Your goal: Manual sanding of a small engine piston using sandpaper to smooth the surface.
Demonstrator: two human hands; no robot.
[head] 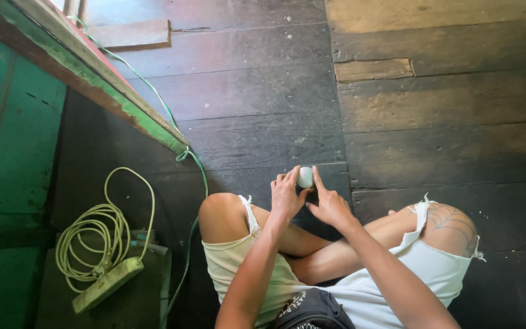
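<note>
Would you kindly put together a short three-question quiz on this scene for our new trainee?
1. True or false: both hands touch the small white round object.
2. Which lies beside the coiled cable at the lower left? A) a power strip B) a hammer C) a cup
3. Fill in: the person sits cross-legged on a dark ____ floor.

Key:
1. True: the left hand and right hand pinch it between their fingertips.
2. A, the pale green power strip.
3. Wooden plank.

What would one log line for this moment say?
left hand: on white ball | right hand: on ball | pose: cross-legged on plank floor | nearby: power strip, coiled
</note>
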